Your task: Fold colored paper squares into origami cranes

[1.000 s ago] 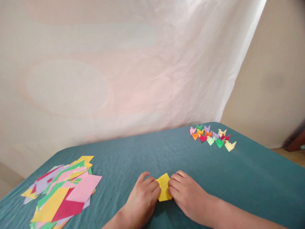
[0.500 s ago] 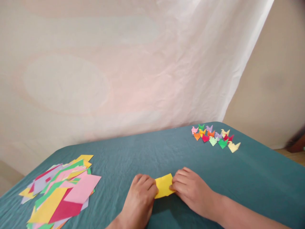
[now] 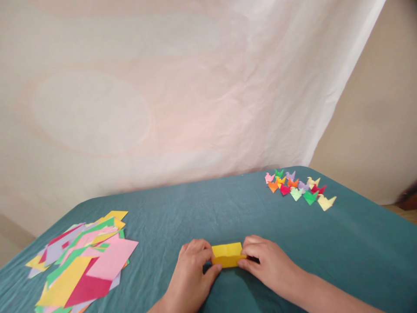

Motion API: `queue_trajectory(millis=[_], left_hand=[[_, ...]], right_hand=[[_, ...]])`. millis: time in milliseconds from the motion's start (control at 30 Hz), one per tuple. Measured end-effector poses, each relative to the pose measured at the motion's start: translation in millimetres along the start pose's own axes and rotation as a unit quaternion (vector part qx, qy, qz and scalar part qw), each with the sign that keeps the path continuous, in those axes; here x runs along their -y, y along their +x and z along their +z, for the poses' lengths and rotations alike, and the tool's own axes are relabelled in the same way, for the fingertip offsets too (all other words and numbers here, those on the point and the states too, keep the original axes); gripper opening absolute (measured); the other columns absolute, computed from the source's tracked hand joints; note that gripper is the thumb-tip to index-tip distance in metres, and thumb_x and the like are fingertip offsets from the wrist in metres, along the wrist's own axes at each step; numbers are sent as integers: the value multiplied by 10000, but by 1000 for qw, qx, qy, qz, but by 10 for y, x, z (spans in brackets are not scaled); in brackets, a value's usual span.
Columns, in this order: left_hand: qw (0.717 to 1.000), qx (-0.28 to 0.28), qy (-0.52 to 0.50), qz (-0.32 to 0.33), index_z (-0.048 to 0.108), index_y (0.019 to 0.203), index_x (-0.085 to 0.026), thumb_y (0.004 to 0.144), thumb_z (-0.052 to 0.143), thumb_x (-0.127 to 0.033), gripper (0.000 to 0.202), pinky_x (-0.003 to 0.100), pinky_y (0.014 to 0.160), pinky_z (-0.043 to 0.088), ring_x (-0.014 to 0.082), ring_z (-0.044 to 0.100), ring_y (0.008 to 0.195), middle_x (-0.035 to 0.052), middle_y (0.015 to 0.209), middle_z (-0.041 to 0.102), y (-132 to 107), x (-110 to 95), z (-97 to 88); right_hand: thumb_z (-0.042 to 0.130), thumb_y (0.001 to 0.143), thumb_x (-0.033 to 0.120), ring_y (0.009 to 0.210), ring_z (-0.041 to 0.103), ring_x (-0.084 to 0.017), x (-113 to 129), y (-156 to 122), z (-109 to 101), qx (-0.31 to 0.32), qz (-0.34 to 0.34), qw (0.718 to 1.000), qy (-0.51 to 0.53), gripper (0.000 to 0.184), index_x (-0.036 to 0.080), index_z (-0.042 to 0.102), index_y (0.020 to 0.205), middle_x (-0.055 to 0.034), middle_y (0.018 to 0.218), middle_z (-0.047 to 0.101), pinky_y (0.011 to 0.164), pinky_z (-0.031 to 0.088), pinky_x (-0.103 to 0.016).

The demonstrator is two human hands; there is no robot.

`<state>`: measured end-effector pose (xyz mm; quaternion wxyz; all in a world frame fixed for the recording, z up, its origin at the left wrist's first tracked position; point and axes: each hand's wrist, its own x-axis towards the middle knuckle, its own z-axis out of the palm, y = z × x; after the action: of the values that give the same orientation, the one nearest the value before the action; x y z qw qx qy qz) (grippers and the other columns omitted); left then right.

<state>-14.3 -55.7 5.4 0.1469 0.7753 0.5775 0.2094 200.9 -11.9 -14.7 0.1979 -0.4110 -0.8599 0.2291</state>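
A small yellow sheet of paper (image 3: 227, 250) is between my hands, just above or on the green cloth. Its near edge is folded up, leaving a crease along its length. My left hand (image 3: 195, 271) pinches the left end, thumb in front and fingers behind. At the opposite end, my right hand (image 3: 265, 263) grips the paper between thumb and fingers. Whether the paper's underside touches the cloth I cannot tell.
Loose coloured paper sheets (image 3: 87, 261) lie in an overlapping pile at the left. Several folded paper birds (image 3: 296, 193) stand in rows at the far right. Dark green cloth (image 3: 182, 213) covers the table. Behind it hangs a pale sheet (image 3: 195, 108).
The paper's near edge has come up into a fold, so it looks narrower. Both thumbs now show in front of it. My right hand has shifted slightly right.
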Motion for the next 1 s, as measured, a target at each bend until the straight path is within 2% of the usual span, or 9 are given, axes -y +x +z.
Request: queue_trajectory(millis=[133,400,700,1000], left_hand=[[999,7,27,-36,571,680,-187,806,565,-256,144,315,738,329,188,523,816,8,806,596,55,23,21],[997,10,36,-67,570,676,-186,839,523,-294,202,302,692,288,170,511,749,-5,743,589,86,59,90],[995,19,35,-90,598,648,-193,812,557,-352,233,288,682,298,169,524,726,-2,720,609,156,122,104],[993,34,37,-110,600,604,-191,782,570,-360,248,286,670,300,167,538,708,-1,689,620,236,88,55]], right_hand=[[573,855,255,698,544,-129,6,26,37,-32,58,998,-22,246,176,566,622,16,684,581,624,336,-229],[562,827,214,713,542,-153,-15,56,147,-69,85,991,-80,189,199,558,639,20,694,594,636,316,-255],[575,797,240,671,570,-136,-22,95,122,-64,120,988,-76,195,206,578,605,29,667,610,602,311,-245],[580,779,241,651,588,-128,-8,148,50,-47,148,986,-67,202,209,594,580,31,657,628,571,299,-234]])
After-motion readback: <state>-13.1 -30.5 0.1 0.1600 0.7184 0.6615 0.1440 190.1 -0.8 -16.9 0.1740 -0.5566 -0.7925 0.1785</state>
